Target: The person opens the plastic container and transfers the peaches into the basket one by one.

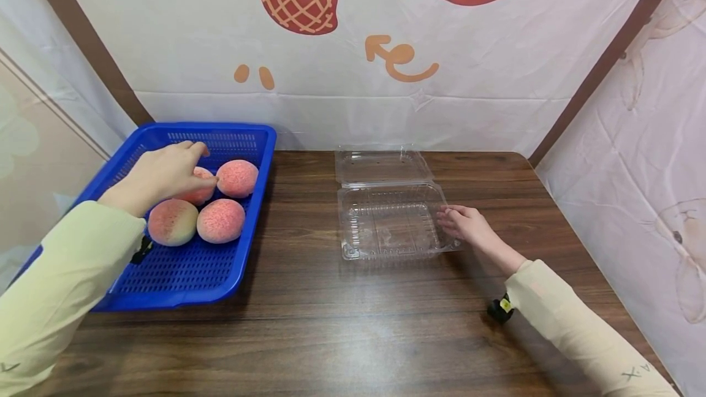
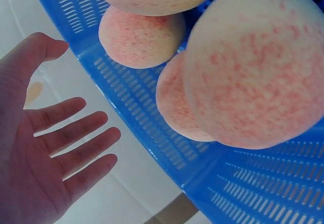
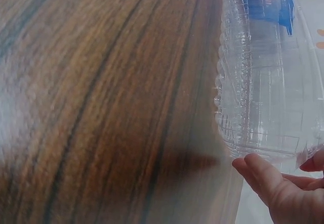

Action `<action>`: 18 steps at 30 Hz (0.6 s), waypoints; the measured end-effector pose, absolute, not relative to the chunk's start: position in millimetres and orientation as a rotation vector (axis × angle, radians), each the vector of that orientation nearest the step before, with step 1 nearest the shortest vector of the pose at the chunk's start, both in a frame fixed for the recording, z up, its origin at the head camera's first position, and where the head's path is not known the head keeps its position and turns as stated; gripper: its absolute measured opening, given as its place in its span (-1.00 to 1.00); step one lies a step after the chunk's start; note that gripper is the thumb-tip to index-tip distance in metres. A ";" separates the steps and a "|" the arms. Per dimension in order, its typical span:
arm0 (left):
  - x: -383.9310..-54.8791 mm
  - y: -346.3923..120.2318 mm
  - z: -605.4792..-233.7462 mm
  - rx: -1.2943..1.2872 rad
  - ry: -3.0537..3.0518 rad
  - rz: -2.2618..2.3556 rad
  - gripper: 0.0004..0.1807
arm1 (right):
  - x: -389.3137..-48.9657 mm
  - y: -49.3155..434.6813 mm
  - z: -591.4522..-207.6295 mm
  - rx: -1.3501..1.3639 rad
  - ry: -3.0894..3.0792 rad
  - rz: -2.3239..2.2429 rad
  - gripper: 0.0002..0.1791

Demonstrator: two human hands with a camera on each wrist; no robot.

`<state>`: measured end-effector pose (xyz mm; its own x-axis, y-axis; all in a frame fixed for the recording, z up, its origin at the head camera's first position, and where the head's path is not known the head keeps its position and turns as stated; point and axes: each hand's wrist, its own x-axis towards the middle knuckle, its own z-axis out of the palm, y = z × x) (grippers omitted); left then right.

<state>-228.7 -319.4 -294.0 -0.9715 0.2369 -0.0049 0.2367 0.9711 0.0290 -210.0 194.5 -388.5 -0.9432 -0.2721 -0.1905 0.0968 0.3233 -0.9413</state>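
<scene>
Several pink-and-cream peaches (image 1: 220,220) lie together in a blue plastic basket (image 1: 259,201) on the left. Above them reaches my left hand (image 1: 165,170), its fingers spread and thumb apart, holding nothing; in the left wrist view the hand (image 2: 55,138) is clear of the peaches (image 2: 253,72). A clear plastic container (image 1: 391,225) stands with its lid (image 1: 383,167) folded back. At its right side, my right hand (image 1: 466,223) holds the edge, fingers (image 3: 260,171) against the outer wall and thumb by the rim.
The brown wooden table (image 1: 309,317) runs beneath everything. A white printed cloth (image 1: 485,84) hangs behind the basket and the container, and another cloth (image 1: 634,152) closes the right side.
</scene>
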 end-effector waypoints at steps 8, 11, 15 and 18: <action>-235.1 -306.0 -287.5 0.402 3.113 -0.004 -0.32 | -209.9 195.6 -385.8 -0.138 2.285 -1.671 -0.50; -236.8 -300.0 -283.6 0.407 3.101 -0.008 -0.31 | -210.1 197.5 -383.5 -0.129 2.303 -1.651 -0.49; -239.4 -293.0 -278.3 0.429 3.090 -0.007 -0.30 | -211.4 200.8 -379.7 -0.122 2.333 -1.624 -0.49; -240.8 -287.1 -275.2 0.455 3.094 0.002 -0.30 | -213.2 202.9 -376.8 -0.086 2.396 -1.576 -0.48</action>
<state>-240.8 -287.1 -275.2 -0.9576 0.2877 -0.0141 0.2877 0.9577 0.0034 -213.2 202.9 -376.8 -0.9614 -0.1965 -0.1924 0.0988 0.4062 -0.9084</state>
